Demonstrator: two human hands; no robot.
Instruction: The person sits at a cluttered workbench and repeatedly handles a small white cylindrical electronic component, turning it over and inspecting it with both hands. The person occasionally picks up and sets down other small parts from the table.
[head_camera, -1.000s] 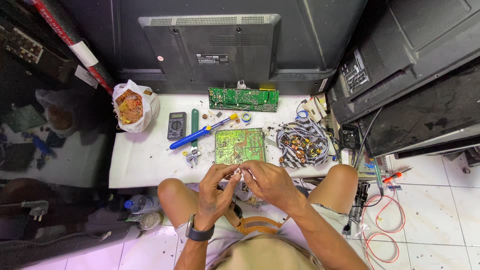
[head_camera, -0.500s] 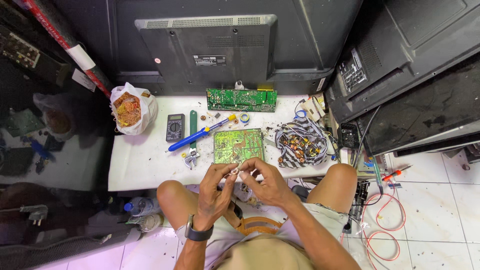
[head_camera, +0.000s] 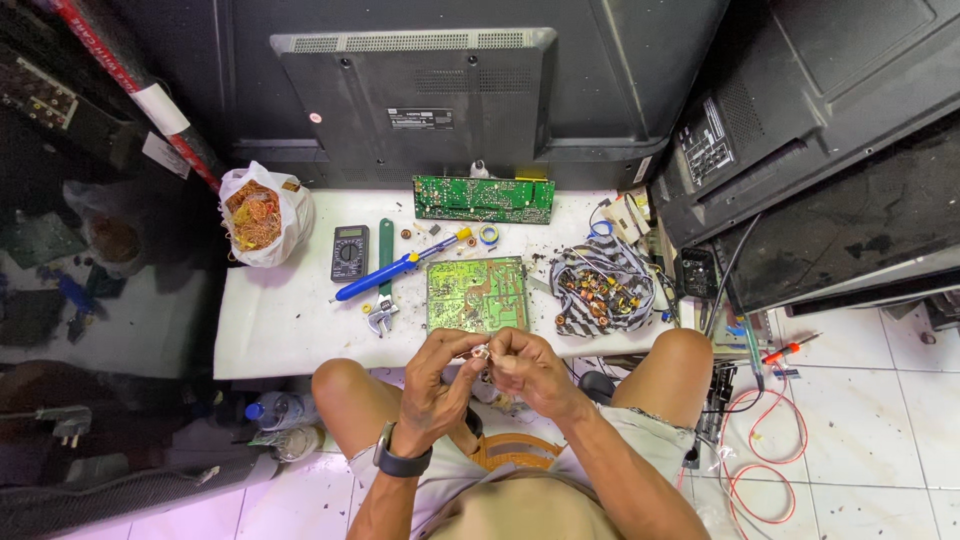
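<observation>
My left hand (head_camera: 437, 378) and my right hand (head_camera: 527, 368) meet just in front of the low white table (head_camera: 290, 320), above my lap. Together they pinch a small light-coloured part (head_camera: 481, 352) between the fingertips; what it is stays too small to tell. A dark watch sits on my left wrist. Directly beyond the hands lies a yellow-green circuit board (head_camera: 476, 294). Farther back lies a long green circuit board (head_camera: 484, 199).
On the table: a blue-handled soldering iron (head_camera: 400, 266), a green-handled wrench (head_camera: 383, 280), a black multimeter (head_camera: 349, 252), a white bag of copper wire (head_camera: 258, 212), a striped cloth with small coils (head_camera: 600, 288). Dark television backs (head_camera: 420, 90) stand behind and right. Red cable (head_camera: 760, 450) lies on the tiled floor.
The hands have stayed together on the small part, with slight finger shifts. The camera view moved a little; nothing on the table moved.
</observation>
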